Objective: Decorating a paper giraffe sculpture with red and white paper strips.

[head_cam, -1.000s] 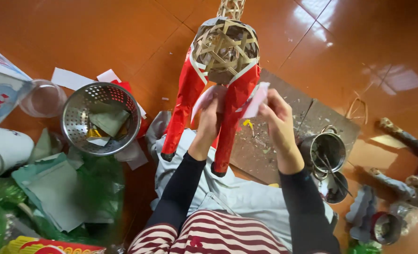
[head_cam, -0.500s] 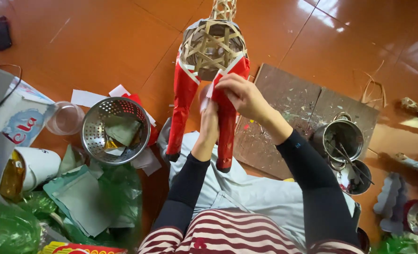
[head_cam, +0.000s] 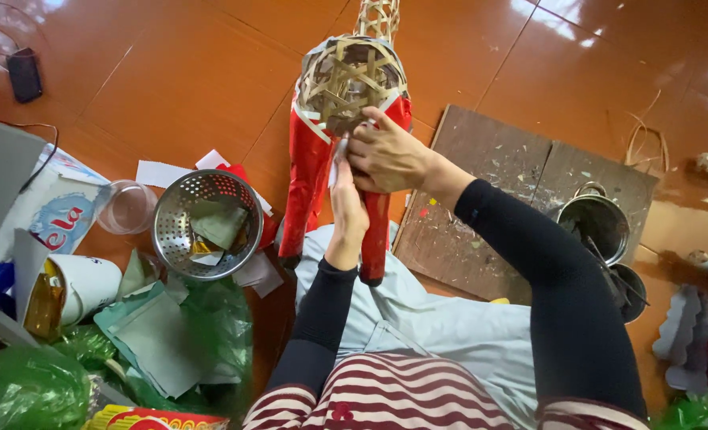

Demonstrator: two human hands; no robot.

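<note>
A woven bamboo animal frame (head_cam: 352,76) stands on the orange tiled floor, its two rear legs (head_cam: 306,187) wrapped in red paper. My right hand (head_cam: 390,155) presses a small white paper piece (head_cam: 339,159) against the frame where the legs meet the bare weave. Just below it, my left hand (head_cam: 346,207) is raised between the red legs, its fingers up against the same white piece. Both arms wear black sleeves.
A metal colander (head_cam: 205,224) with paper scraps sits to the left, beside a clear plastic cup (head_cam: 127,209), a white cup (head_cam: 79,285) and green bags (head_cam: 27,390). A paint-spattered board (head_cam: 521,199) and a metal pot (head_cam: 592,227) lie to the right.
My right hand has swung left from beside the frame onto its rear, over the left hand. The view has shifted, with the frame staying upright.
</note>
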